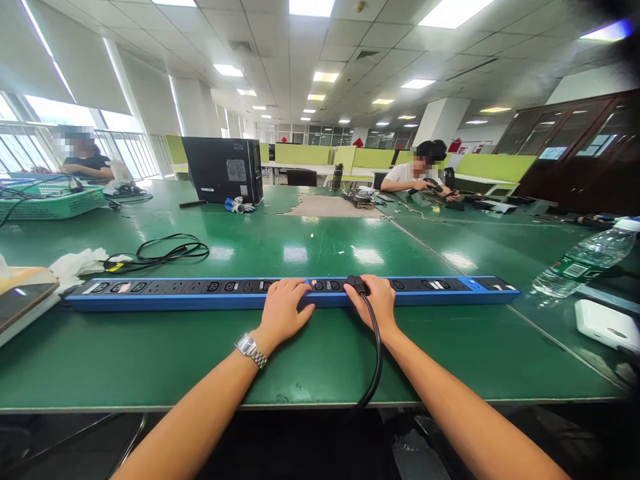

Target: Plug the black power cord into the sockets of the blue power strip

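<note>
Two bare hands work at the near side of a green-topped table (200, 360); a thick black cable (379, 360) hangs over its near edge, rising past the right wrist to a black moulded plug (357, 283). The right hand (377, 303) is closed around that plug, thumb on its left and fingers on its right; the left hand (285, 307) lies over the strip just to the left, half open with the thumb spread from the fingers, though whether it grips or only presses I cannot tell.

Plugging in or drawing out seems to be the step in hand; how far the plug is seated cannot be told; the next move probably calls for a straight push or pull by the right hand while the left steadies.

Beneath both hands lies the long, blue-sided power strip with a black socket face (327, 300); it runs left to right across the table, its sockets facing up in a long row of mixed patterns, some with pale labels beside them; a blue section breaks the black toward the right end.

Farther off, left, lies a loosely coiled black cord (173, 250); beyond it stands a black computer tower (225, 170).
</note>
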Motion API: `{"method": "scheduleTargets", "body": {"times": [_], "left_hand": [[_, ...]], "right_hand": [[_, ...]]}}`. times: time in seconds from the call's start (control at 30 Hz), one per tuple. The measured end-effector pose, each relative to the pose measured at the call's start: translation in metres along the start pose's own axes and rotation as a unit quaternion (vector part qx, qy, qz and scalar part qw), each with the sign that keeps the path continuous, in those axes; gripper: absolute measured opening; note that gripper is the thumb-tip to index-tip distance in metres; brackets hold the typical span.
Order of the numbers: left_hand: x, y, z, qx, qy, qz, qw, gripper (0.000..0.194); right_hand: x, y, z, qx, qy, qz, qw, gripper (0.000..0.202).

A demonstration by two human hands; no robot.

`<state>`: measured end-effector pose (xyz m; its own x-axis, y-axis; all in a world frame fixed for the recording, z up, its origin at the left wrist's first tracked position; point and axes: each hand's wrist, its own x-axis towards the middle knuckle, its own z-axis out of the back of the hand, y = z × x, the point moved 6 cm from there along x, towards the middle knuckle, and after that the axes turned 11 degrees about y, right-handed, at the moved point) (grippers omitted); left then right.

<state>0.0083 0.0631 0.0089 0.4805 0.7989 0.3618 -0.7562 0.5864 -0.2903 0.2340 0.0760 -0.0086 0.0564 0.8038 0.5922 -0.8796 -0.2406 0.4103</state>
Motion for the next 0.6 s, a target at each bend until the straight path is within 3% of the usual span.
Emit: {"method": "scheduleTargets", "body": {"times": [0.3, 0.47, 0.6], "left_hand": [[0.000, 0.000, 0.000, -0.004, 0.002, 0.000, 1.000, 0.028], [0.000, 0.000, 0.000, -0.003, 0.001, -0.001, 1.000, 0.029], [0.000, 0.000, 0.000, 0.000, 0.001, 0.000, 1.000, 0.029]], "right_hand": [[-0.005, 0.007, 0.007, 0.045, -0.036, 0.025, 0.998, 0.048], [-0.006, 0.014, 0.008, 0.046, -0.035, 0.067, 0.996, 0.035], [-0.004, 0.013, 0.007, 0.031, -0.033, 0.063, 0.997, 0.029]]}}
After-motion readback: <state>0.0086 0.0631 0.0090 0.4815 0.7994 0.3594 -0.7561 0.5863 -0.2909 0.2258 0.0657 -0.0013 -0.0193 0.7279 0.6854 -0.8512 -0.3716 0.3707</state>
